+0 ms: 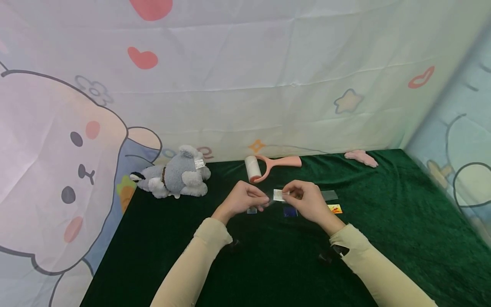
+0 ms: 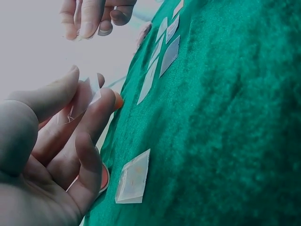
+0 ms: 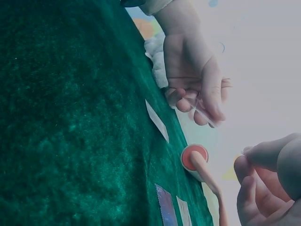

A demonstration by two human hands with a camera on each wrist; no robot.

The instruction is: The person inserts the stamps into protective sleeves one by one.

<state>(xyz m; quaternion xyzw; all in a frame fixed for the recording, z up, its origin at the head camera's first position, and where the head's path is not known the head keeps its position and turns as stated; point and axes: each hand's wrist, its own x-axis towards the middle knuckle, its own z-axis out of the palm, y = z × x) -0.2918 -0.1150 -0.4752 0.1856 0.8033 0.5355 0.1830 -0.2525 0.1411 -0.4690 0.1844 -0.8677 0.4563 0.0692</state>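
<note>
Film (image 2: pixel 86 95) pinched in left hand (image 1: pixel 244 198), pale card (image 1: pixel 278 195) in right hand (image 1: pixel 308 202), hands apart; tbh I'd keep both grips light, edges only.

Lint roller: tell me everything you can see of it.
The lint roller has a smooth white roll, a peach-pink, plastic-looking curved frame and a matching handle. The right wrist view shows a reddish-pink disc at the roll's end. It lies on its side near the back of the dark green cloth, handle pointing right in the head view; nothing else visibly touches it.
</note>
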